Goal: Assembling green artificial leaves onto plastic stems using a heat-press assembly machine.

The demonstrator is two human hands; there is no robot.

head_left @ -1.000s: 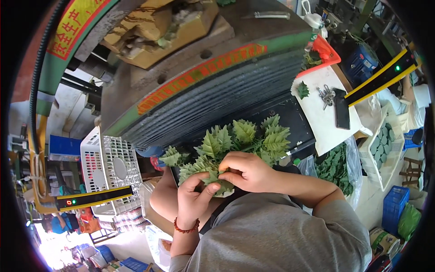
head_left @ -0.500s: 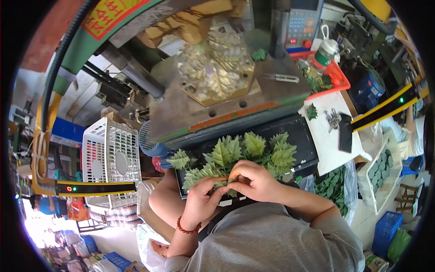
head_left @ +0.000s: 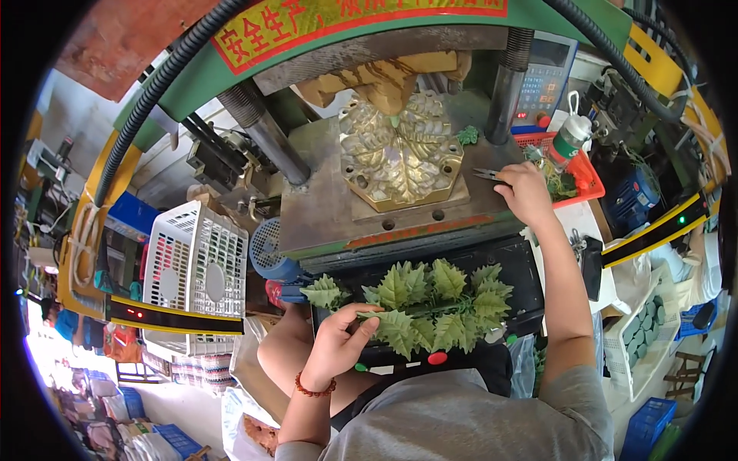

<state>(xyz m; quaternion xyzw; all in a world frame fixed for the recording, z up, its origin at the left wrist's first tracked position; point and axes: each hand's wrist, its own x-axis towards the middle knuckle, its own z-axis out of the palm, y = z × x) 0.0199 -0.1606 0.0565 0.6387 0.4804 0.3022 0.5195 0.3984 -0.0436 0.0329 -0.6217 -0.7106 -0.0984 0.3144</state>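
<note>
My left hand (head_left: pixel 342 338) is at the near left edge of a bunch of green artificial leaves (head_left: pixel 396 334), thumb and forefinger pinched on a leaf. The bunch lies across a black tray (head_left: pixel 519 265) in front of me. My right hand (head_left: pixel 528 192) is stretched out to the right side of the press bed (head_left: pixel 307 219), its fingers closed on the handle end of small metal snips (head_left: pixel 486 174). The pointed blades stick out to the left, and the palm hides the handle. Left of them sits a brass leaf-shaped mould (head_left: pixel 407 165).
The press's upper block (head_left: pixel 377 84) hangs over the mould between steel posts (head_left: pixel 265 138). A red basket (head_left: pixel 588 184) with a bottle (head_left: pixel 570 138) stands at the right. Yellow-black sensor bars (head_left: pixel 177 316) flank me. White crates (head_left: pixel 196 276) stand on both sides.
My right hand has left the leaves and moved up and right to the snips on the press bed. My left hand stays at the leaf bunch. The view has shifted.
</note>
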